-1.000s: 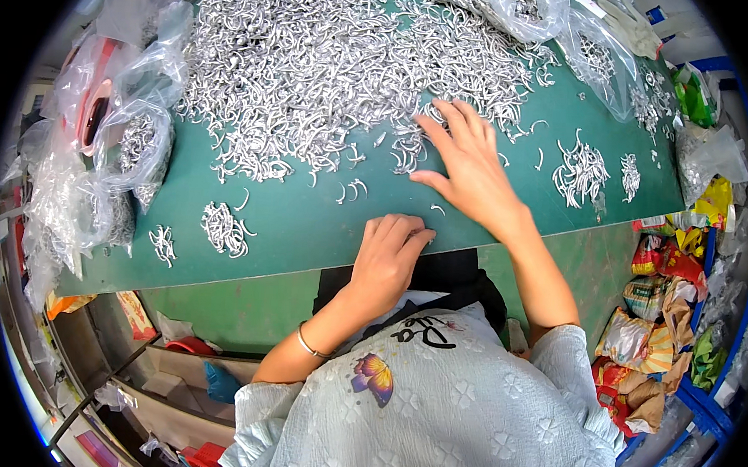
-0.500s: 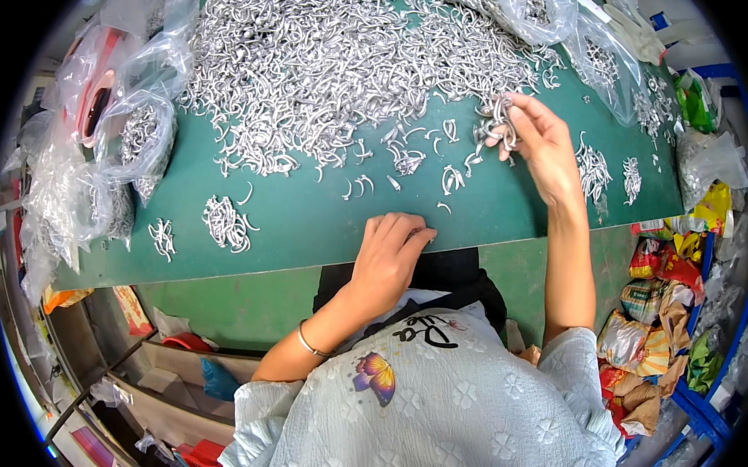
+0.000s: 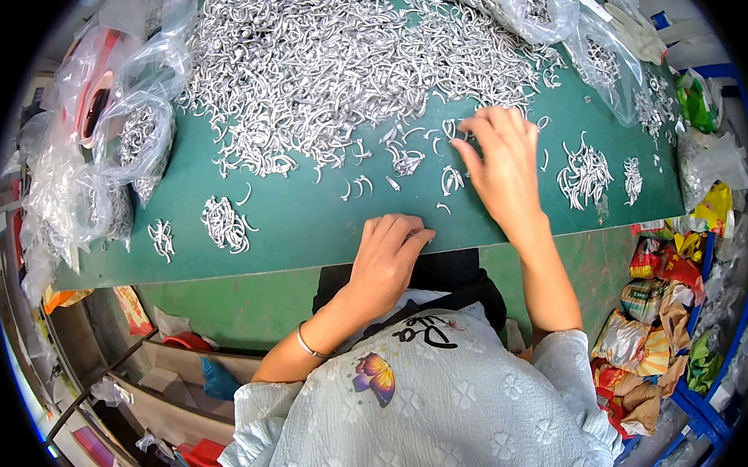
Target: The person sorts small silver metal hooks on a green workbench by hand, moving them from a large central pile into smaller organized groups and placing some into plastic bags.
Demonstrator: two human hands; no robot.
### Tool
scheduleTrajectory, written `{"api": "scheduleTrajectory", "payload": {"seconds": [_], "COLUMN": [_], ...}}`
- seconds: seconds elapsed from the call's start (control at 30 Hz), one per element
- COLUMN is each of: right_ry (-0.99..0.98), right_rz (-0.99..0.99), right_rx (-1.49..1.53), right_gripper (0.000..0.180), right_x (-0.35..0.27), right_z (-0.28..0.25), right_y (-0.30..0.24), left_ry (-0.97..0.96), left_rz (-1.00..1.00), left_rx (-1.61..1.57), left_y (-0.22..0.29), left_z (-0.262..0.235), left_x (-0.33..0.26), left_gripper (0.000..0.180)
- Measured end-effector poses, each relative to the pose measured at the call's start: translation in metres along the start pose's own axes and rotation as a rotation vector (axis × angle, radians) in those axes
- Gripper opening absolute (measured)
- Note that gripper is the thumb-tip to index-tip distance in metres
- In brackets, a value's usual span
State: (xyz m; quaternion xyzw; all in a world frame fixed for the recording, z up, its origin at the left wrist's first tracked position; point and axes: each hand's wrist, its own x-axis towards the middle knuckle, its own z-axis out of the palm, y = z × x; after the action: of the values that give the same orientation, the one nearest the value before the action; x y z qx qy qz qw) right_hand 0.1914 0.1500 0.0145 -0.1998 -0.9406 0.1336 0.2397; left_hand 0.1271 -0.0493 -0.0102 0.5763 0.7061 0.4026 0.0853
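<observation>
A big heap of small curved silver metal hooks [image 3: 331, 73] covers the far half of a green table [image 3: 308, 222]. My right hand [image 3: 502, 168] lies flat on loose hooks at the heap's near edge, fingers spread and pointing left. My left hand [image 3: 390, 255] rests curled over the table's front edge, fingers bent, nothing visible in it. Small sorted bunches of hooks lie at the left [image 3: 224, 223] and at the right [image 3: 585, 172].
Clear plastic bags holding hooks [image 3: 136, 140] pile up along the left side, and more bags [image 3: 599, 51] sit at the far right. Colourful wrappers and bags [image 3: 662, 329] fill blue crates at the right. Boxes and clutter lie under the table at lower left.
My right hand swung out to the right side of the heap, then came back left and nearer, dragging over loose hooks. My left hand stayed on the table edge.
</observation>
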Motion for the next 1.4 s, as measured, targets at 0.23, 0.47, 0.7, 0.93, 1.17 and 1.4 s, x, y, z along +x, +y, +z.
{"api": "scheduleTrajectory", "payload": {"seconds": [0.23,0.47,0.7,0.93,1.17,1.4], "right_ry": [-0.106,-0.052,-0.084,-0.393,-0.093,-0.163], "right_rz": [-0.001,-0.019,0.011,-0.108,0.001,-0.075], "right_rx": [-0.005,-0.054,0.118,0.301,-0.006,0.194], "right_gripper": [0.011,0.015,0.012,0.008,0.012,0.009], "right_x": [-0.006,-0.001,-0.007,-0.027,0.012,-0.003], "right_z": [-0.004,0.019,-0.002,-0.008,0.009,-0.006], "right_y": [0.003,-0.003,-0.009,-0.035,0.004,-0.019], "left_ry": [0.012,0.008,0.016,0.030,-0.073,-0.032], "left_rz": [-0.013,0.003,-0.020,-0.025,-0.015,-0.038], "left_rx": [0.011,0.003,0.010,-0.008,0.123,0.048], "left_y": [-0.005,-0.004,-0.005,-0.007,-0.007,-0.011], "left_z": [-0.003,0.000,-0.004,-0.002,-0.005,-0.006], "left_x": [-0.005,-0.002,-0.006,-0.007,0.003,-0.006], "left_gripper": [0.025,0.024,0.023,0.034,0.037,0.027]}}
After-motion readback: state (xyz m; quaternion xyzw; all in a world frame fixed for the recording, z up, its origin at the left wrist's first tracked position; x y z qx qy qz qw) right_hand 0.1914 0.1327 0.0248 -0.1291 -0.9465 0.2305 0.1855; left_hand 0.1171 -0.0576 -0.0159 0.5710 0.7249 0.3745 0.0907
